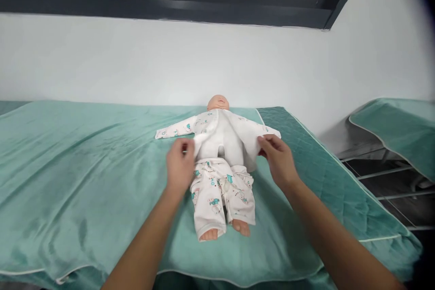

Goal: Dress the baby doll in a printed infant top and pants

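A baby doll (pixel 218 102) lies on its back, its head towards the wall and its feet towards me. It wears a white printed baby jacket (pixel 205 122), open at the front, with the sleeves spread to both sides. Matching baby trousers (pixel 210 195) cover its legs, and the feet stick out below. My left hand (pixel 181 163) pinches the jacket's front edge at the left. At the right, my right hand (pixel 277 156) holds the other front edge between thumb and fingers, drawn out sideways. The doll's white torso shows between the two edges.
Under the doll is a green blanket (pixel 84 181) over a darker quilted cover (pixel 333 181). A white wall (pixel 152 61) with a dark window frame (pixel 210 7) stands behind. Another green-covered surface (pixel 404 127) and metal rails (pixel 384 173) are at the right.
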A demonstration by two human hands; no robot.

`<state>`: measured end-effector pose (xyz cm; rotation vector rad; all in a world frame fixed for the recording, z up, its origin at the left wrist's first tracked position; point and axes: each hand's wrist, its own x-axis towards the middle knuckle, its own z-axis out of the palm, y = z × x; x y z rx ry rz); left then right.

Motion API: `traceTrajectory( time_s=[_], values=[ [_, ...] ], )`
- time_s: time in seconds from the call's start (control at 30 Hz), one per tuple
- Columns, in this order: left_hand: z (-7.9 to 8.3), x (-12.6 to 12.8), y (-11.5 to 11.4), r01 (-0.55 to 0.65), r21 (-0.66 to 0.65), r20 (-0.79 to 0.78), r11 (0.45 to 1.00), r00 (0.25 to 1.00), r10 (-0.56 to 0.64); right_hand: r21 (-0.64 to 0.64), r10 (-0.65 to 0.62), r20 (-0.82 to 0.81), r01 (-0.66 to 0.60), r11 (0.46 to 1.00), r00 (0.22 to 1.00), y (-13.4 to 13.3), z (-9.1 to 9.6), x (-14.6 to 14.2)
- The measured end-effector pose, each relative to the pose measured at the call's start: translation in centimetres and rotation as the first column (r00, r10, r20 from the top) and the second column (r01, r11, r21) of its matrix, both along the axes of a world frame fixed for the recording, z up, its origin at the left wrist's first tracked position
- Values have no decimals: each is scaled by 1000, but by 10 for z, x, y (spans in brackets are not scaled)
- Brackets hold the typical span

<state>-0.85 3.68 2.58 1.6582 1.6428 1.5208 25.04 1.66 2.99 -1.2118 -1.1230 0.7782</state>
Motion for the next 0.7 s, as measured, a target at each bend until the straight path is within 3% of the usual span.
traceTrajectory(
  time_s=[0.07,0.13,0.27,0.4,0.5,0.6,0.7],
  values=[
    [-11,-25,3,-162,-21,243,987,956,162,-57,-116,-71,112,992,991,-5,-11,27],
    [-21,-50,6,-273,-109,270,956,917,292,-189,-190,82,203,961,978,-13,-24,52],
    [-33,-75,4,-392,-166,-71,905,920,385,-276,-198,436,340,899,878,-28,-44,76],
    [-34,-75,-3,-451,-156,-256,879,878,405,-259,-181,573,386,885,800,-35,-48,78],
    [-33,-71,-4,-453,-65,-350,889,844,405,-216,-203,636,424,880,745,-37,-48,76],
    [-31,-61,2,-356,111,-465,928,806,365,-102,-276,690,467,878,669,-34,-43,66],
    [-26,-43,24,-171,171,-528,970,816,237,-13,-240,654,328,944,718,-16,-28,40]
  ],
)
